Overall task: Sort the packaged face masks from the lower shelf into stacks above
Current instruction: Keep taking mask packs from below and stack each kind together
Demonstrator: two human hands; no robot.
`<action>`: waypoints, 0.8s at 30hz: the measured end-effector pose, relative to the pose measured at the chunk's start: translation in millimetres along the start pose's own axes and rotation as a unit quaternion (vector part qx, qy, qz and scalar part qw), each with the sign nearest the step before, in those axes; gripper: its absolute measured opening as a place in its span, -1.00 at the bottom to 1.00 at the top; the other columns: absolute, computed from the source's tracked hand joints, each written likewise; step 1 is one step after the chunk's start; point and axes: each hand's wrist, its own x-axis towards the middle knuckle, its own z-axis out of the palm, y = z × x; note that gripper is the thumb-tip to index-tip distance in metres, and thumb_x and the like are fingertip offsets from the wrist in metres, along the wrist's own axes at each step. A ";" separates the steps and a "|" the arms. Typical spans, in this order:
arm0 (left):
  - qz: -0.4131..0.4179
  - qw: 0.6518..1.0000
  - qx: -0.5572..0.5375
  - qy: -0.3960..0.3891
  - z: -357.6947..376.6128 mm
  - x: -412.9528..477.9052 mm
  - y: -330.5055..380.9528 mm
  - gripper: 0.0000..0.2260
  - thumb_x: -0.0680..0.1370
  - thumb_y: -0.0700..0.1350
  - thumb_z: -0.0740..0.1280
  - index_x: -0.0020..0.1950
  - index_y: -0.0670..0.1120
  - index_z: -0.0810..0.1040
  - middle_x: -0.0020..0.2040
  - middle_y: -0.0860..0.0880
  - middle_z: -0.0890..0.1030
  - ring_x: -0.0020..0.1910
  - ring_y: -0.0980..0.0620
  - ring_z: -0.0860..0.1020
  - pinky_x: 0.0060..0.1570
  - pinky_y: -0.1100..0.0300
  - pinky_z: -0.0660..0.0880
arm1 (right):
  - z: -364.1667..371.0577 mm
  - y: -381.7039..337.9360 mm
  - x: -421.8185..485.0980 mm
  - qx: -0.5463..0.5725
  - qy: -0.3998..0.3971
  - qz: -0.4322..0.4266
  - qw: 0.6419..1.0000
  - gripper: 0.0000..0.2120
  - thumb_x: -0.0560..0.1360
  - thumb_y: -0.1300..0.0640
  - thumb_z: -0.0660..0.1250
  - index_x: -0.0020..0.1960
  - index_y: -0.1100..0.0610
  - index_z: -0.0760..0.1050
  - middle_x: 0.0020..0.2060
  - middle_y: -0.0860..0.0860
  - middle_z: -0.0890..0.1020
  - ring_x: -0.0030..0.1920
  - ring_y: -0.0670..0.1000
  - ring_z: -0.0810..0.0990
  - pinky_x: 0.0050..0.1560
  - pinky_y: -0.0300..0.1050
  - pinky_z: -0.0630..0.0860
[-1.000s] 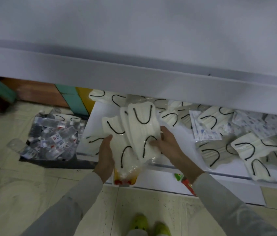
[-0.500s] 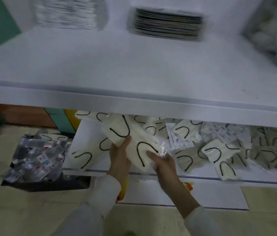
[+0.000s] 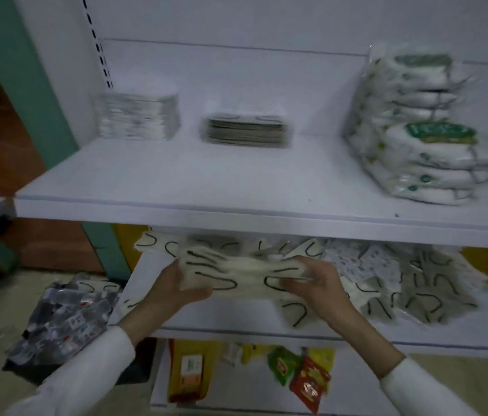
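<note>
A bundle of white packaged face masks (image 3: 238,276) with black ear loops lies flat between both hands, just in front of the lower shelf (image 3: 266,333). My left hand (image 3: 173,288) grips its left end and my right hand (image 3: 316,280) grips its right end. More loose mask packs (image 3: 416,283) are heaped on the lower shelf behind and to the right. On the upper shelf (image 3: 236,187) stand two neat stacks: a tall white one (image 3: 139,115) at left and a lower grey one (image 3: 245,130) in the middle.
A pile of bulky white packages with green labels (image 3: 419,130) fills the upper shelf's right end. Snack packets (image 3: 299,376) lie on the bottom shelf. A pack of small bottles (image 3: 62,322) sits on the floor at left.
The view has tilted up, bringing the upper shelf's stacks into sight. Both hands have turned the bundle from upright to flat and hold it by its ends.
</note>
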 end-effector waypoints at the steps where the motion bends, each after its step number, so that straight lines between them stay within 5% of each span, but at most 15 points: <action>1: 0.018 1.000 0.022 0.008 -1.7 -8.9 16.7 -0.52 0.19 0.07 0.61 -0.02 0.00 0.50 -0.22 0.30 0.65 -0.18 0.37 0.59 -0.08 0.40 0.52 | -7.4 -16.6 -3.1 -0.010 -0.016 -0.026 0.999 -0.72 0.37 0.45 0.43 -0.13 0.08 0.61 -0.29 -0.20 0.68 -0.23 -0.23 0.62 -0.18 -0.37 0.52; 5: 0.155 0.986 0.033 0.043 -9.1 -20.8 95.5 -0.36 0.13 0.22 0.58 0.07 -0.04 0.49 -0.07 0.18 0.68 -0.08 0.24 0.61 -0.08 0.32 0.56 | -36.2 -83.6 8.7 -0.016 0.001 -0.158 0.987 -0.69 0.36 0.36 0.48 0.04 0.11 0.56 -0.12 -0.20 0.66 -0.09 -0.22 0.62 -0.11 -0.36 0.51; 8: 0.213 0.972 0.060 0.084 -3.7 4.6 136.1 -0.71 0.38 -0.26 0.46 -0.11 -0.01 0.40 -0.29 0.26 0.58 -0.26 0.32 0.54 -0.21 0.49 0.46 | -52.7 -116.0 42.5 -0.049 0.030 -0.193 0.980 -0.62 0.34 0.27 0.48 0.09 0.02 0.49 -0.07 -0.16 0.62 -0.04 -0.21 0.59 -0.02 -0.29 0.51; 10: 0.236 0.960 0.085 0.127 -0.1 28.2 147.1 -0.69 0.39 -0.38 0.43 -0.17 -0.04 0.38 -0.34 0.20 0.48 -0.31 0.24 0.47 -0.29 0.51 0.37 | -60.0 -122.6 66.8 -0.049 0.035 -0.183 0.981 -0.61 0.35 0.34 0.47 0.04 -0.03 0.48 -0.09 -0.15 0.62 -0.08 -0.20 0.59 0.00 -0.19 0.52; 15: 0.174 0.973 0.044 0.143 5.7 67.3 136.7 -0.65 0.40 -0.39 0.42 0.03 -0.06 0.41 -0.12 0.01 0.54 -0.14 0.09 0.52 -0.20 0.44 0.45 | -65.2 -104.7 100.1 -0.078 0.030 -0.131 0.988 -0.47 0.32 0.21 0.54 0.21 -0.04 0.43 0.02 -0.22 0.54 0.00 -0.27 0.52 0.06 -0.21 0.46; 18: 0.155 0.978 0.033 0.138 12.5 76.7 131.6 -0.69 0.43 -0.41 0.37 0.09 -0.16 0.42 0.00 -0.07 0.57 -0.01 0.00 0.55 -0.14 0.36 0.47 | -60.9 -90.4 104.4 -0.023 0.069 -0.063 0.995 -0.32 0.28 0.10 0.58 0.30 -0.08 0.34 0.17 -0.08 0.47 0.13 -0.06 0.51 0.13 -0.08 0.53; 24: 0.153 0.978 -0.006 0.144 18.9 90.0 134.0 -0.67 0.44 -0.43 0.32 0.13 -0.18 0.38 -0.04 -0.02 0.56 -0.07 0.10 0.53 -0.22 0.42 0.50 | -50.3 -94.0 106.3 0.049 0.113 -0.066 0.990 -0.42 0.28 0.12 0.58 0.21 -0.02 0.41 0.04 -0.06 0.56 0.00 -0.06 0.58 -0.10 -0.25 0.56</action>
